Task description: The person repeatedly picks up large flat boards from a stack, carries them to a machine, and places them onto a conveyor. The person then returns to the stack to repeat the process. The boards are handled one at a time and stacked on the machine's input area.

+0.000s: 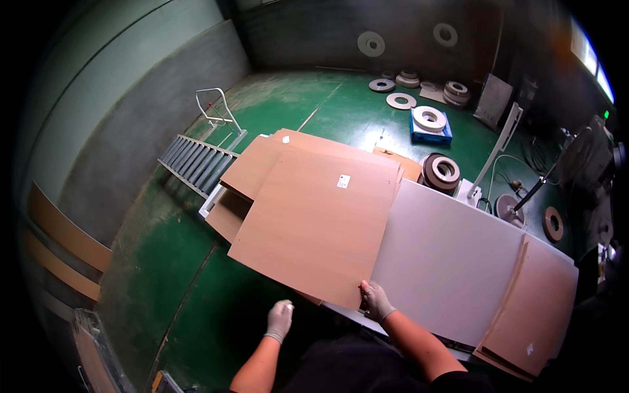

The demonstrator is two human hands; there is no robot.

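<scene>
Forearms (419,340) reach in from six o'clock. At five o'clock the gloved right hand (376,300) pinches the near corner of a large brown sheet (308,223), which spans mid-view over other brown sheets (255,165) and the white table (445,252). At half past six the gloved left hand (280,318) curls apart from the sheet's near edge; whether it holds anything, I cannot tell. Towards two o'clock, a blue box (432,139) on the green floor (177,262) carries white rings (429,128), whether in or on it unclear
</scene>
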